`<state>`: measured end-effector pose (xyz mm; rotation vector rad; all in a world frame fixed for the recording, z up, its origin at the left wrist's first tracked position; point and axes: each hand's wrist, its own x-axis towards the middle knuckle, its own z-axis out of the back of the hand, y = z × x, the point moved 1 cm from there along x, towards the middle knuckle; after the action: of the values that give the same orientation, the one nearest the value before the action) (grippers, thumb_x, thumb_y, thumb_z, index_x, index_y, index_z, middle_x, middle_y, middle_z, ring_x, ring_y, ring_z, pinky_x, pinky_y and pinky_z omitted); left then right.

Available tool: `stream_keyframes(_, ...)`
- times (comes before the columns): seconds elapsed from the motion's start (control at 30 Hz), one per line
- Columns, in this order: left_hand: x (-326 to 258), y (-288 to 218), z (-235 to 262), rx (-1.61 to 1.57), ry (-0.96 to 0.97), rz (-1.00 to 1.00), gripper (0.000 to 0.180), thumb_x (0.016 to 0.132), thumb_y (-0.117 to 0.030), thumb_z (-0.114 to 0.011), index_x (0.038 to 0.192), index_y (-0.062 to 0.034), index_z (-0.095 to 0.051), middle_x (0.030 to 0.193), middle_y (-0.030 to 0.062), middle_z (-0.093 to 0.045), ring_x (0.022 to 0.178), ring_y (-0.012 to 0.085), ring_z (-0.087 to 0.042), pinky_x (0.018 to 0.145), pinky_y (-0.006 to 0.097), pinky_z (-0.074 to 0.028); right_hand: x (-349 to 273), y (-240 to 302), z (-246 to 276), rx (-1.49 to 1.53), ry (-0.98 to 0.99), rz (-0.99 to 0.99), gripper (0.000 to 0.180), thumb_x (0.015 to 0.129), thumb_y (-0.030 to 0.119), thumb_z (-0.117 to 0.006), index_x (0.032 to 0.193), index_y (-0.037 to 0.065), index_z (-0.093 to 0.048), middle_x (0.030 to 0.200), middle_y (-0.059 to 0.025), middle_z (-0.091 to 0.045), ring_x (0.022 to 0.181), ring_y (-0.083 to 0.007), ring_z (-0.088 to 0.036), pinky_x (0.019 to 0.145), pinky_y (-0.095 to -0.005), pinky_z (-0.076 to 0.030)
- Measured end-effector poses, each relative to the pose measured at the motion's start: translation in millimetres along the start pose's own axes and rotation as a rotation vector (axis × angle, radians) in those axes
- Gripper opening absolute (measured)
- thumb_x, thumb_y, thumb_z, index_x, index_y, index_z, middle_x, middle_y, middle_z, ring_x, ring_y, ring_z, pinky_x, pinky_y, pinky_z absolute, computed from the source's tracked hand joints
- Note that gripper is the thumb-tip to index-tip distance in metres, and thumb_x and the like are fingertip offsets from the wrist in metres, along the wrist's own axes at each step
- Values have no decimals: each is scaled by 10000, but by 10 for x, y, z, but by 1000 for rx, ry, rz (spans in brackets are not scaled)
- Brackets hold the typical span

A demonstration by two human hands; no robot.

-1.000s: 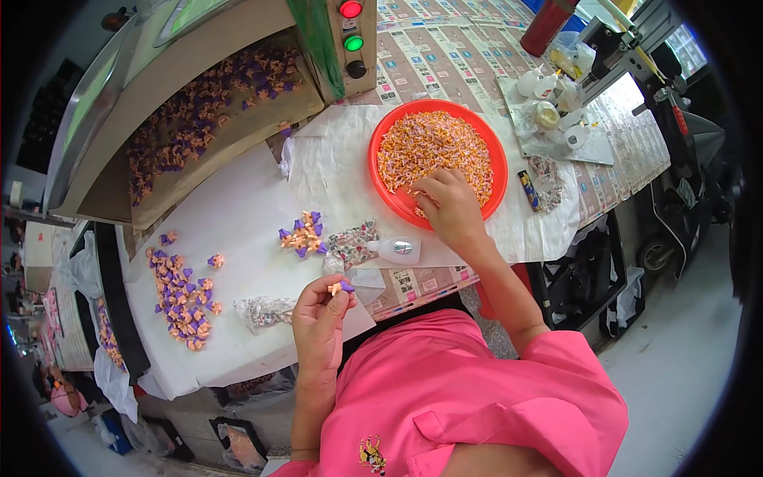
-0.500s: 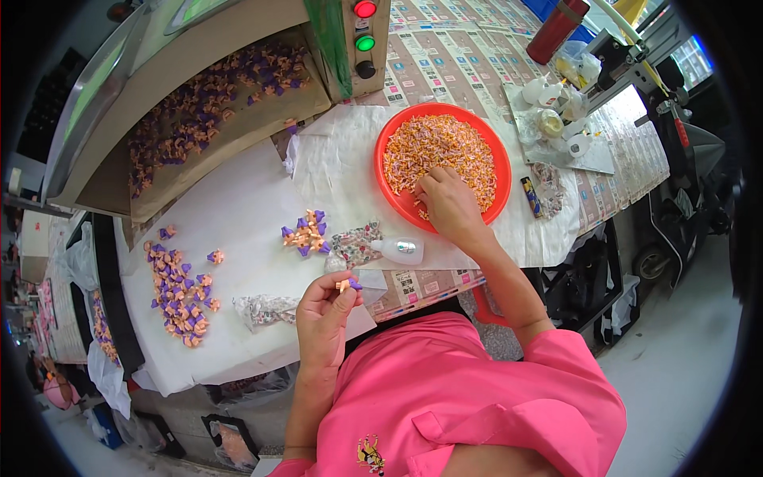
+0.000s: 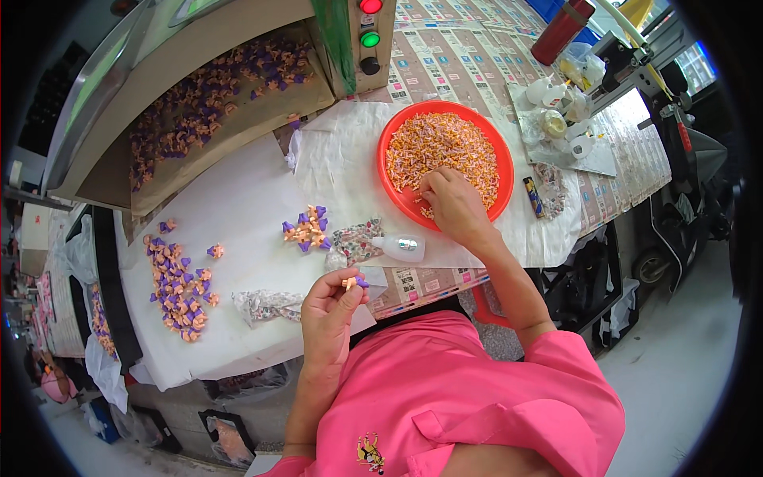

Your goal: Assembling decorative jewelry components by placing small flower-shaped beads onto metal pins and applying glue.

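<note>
Between the thumb and fingers of my left hand (image 3: pixel 327 318) is a small peach-and-purple plastic figure (image 3: pixel 356 283), held just above the table's near edge. My right hand (image 3: pixel 459 208) reaches into a round red tray (image 3: pixel 385 176), fingertips pinched together at the near-left edge of a heap of tiny orange-and-white pieces (image 3: pixel 449 139). What those fingertips hold is hidden. A small cluster of similar figures (image 3: pixel 307 229) lies on the white sheet left of the tray, beside a patterned cloth (image 3: pixel 356 242) and a white squeeze bottle (image 3: pixel 402 248). Farther left spreads a larger pile of figures (image 3: pixel 181 290).
At the back left, a machine's opening shows a belt (image 3: pixel 278 102) strewn with figures; its panel (image 3: pixel 370 48) has red and green lights. Another patterned cloth (image 3: pixel 267 306) lies near the front edge. Right of the tray are a dark tube (image 3: pixel 533 197) and a plate (image 3: pixel 592 159) bearing small bottles.
My left hand has shifted very slightly to the right, still holding the figure. The right hand stays at almost the same spot in the tray, fingers pinched.
</note>
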<state>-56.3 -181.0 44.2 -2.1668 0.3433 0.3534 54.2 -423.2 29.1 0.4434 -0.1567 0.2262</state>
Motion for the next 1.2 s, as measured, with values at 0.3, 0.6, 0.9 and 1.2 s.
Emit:
stream_keyframes(0.3, 60, 16, 87, 25, 13, 14, 282, 868, -20, -642, 1142, -3, -579, 1022, 62, -629, 877, 121, -615, 812, 254, -510, -378, 570, 35, 950, 236, -204, 103, 879, 21, -616, 975, 10, -582, 853, -23, -603, 750, -80, -567, 677, -223, -462)
stream_keyframes(0.6, 47, 8, 117, 197, 47, -54, 226, 876, -7, -640, 1099, 0, -605, 992, 41, -609, 894, 85, -584, 817, 226, -482, -528, 903, -7, 1385, 534, -277, 144, 905, 30, -611, 1008, 13, -512, 855, -33, -607, 783, -68, -588, 661, -205, -482)
stream_keyframes(0.9, 62, 20, 140, 337, 161, -221, 188, 877, 34, -612, 1065, 22, -609, 1112, 64, -542, 954, 104, -563, 817, 222, -468, -531, 887, -104, 1406, 587, -281, 175, 893, 5, -621, 967, 21, -464, 865, -31, -577, 802, -63, -585, 670, -190, -483)
stream_keyframes(1.2, 80, 30, 138, 410, 195, -237, 190, 871, 61, -592, 1056, 22, -608, 1088, 68, -538, 960, 111, -553, 810, 219, -466, -572, 829, -151, 1364, 585, -303, 203, 882, -5, -632, 925, 39, -438, 818, -8, -557, 780, -47, -571, 651, -184, -471)
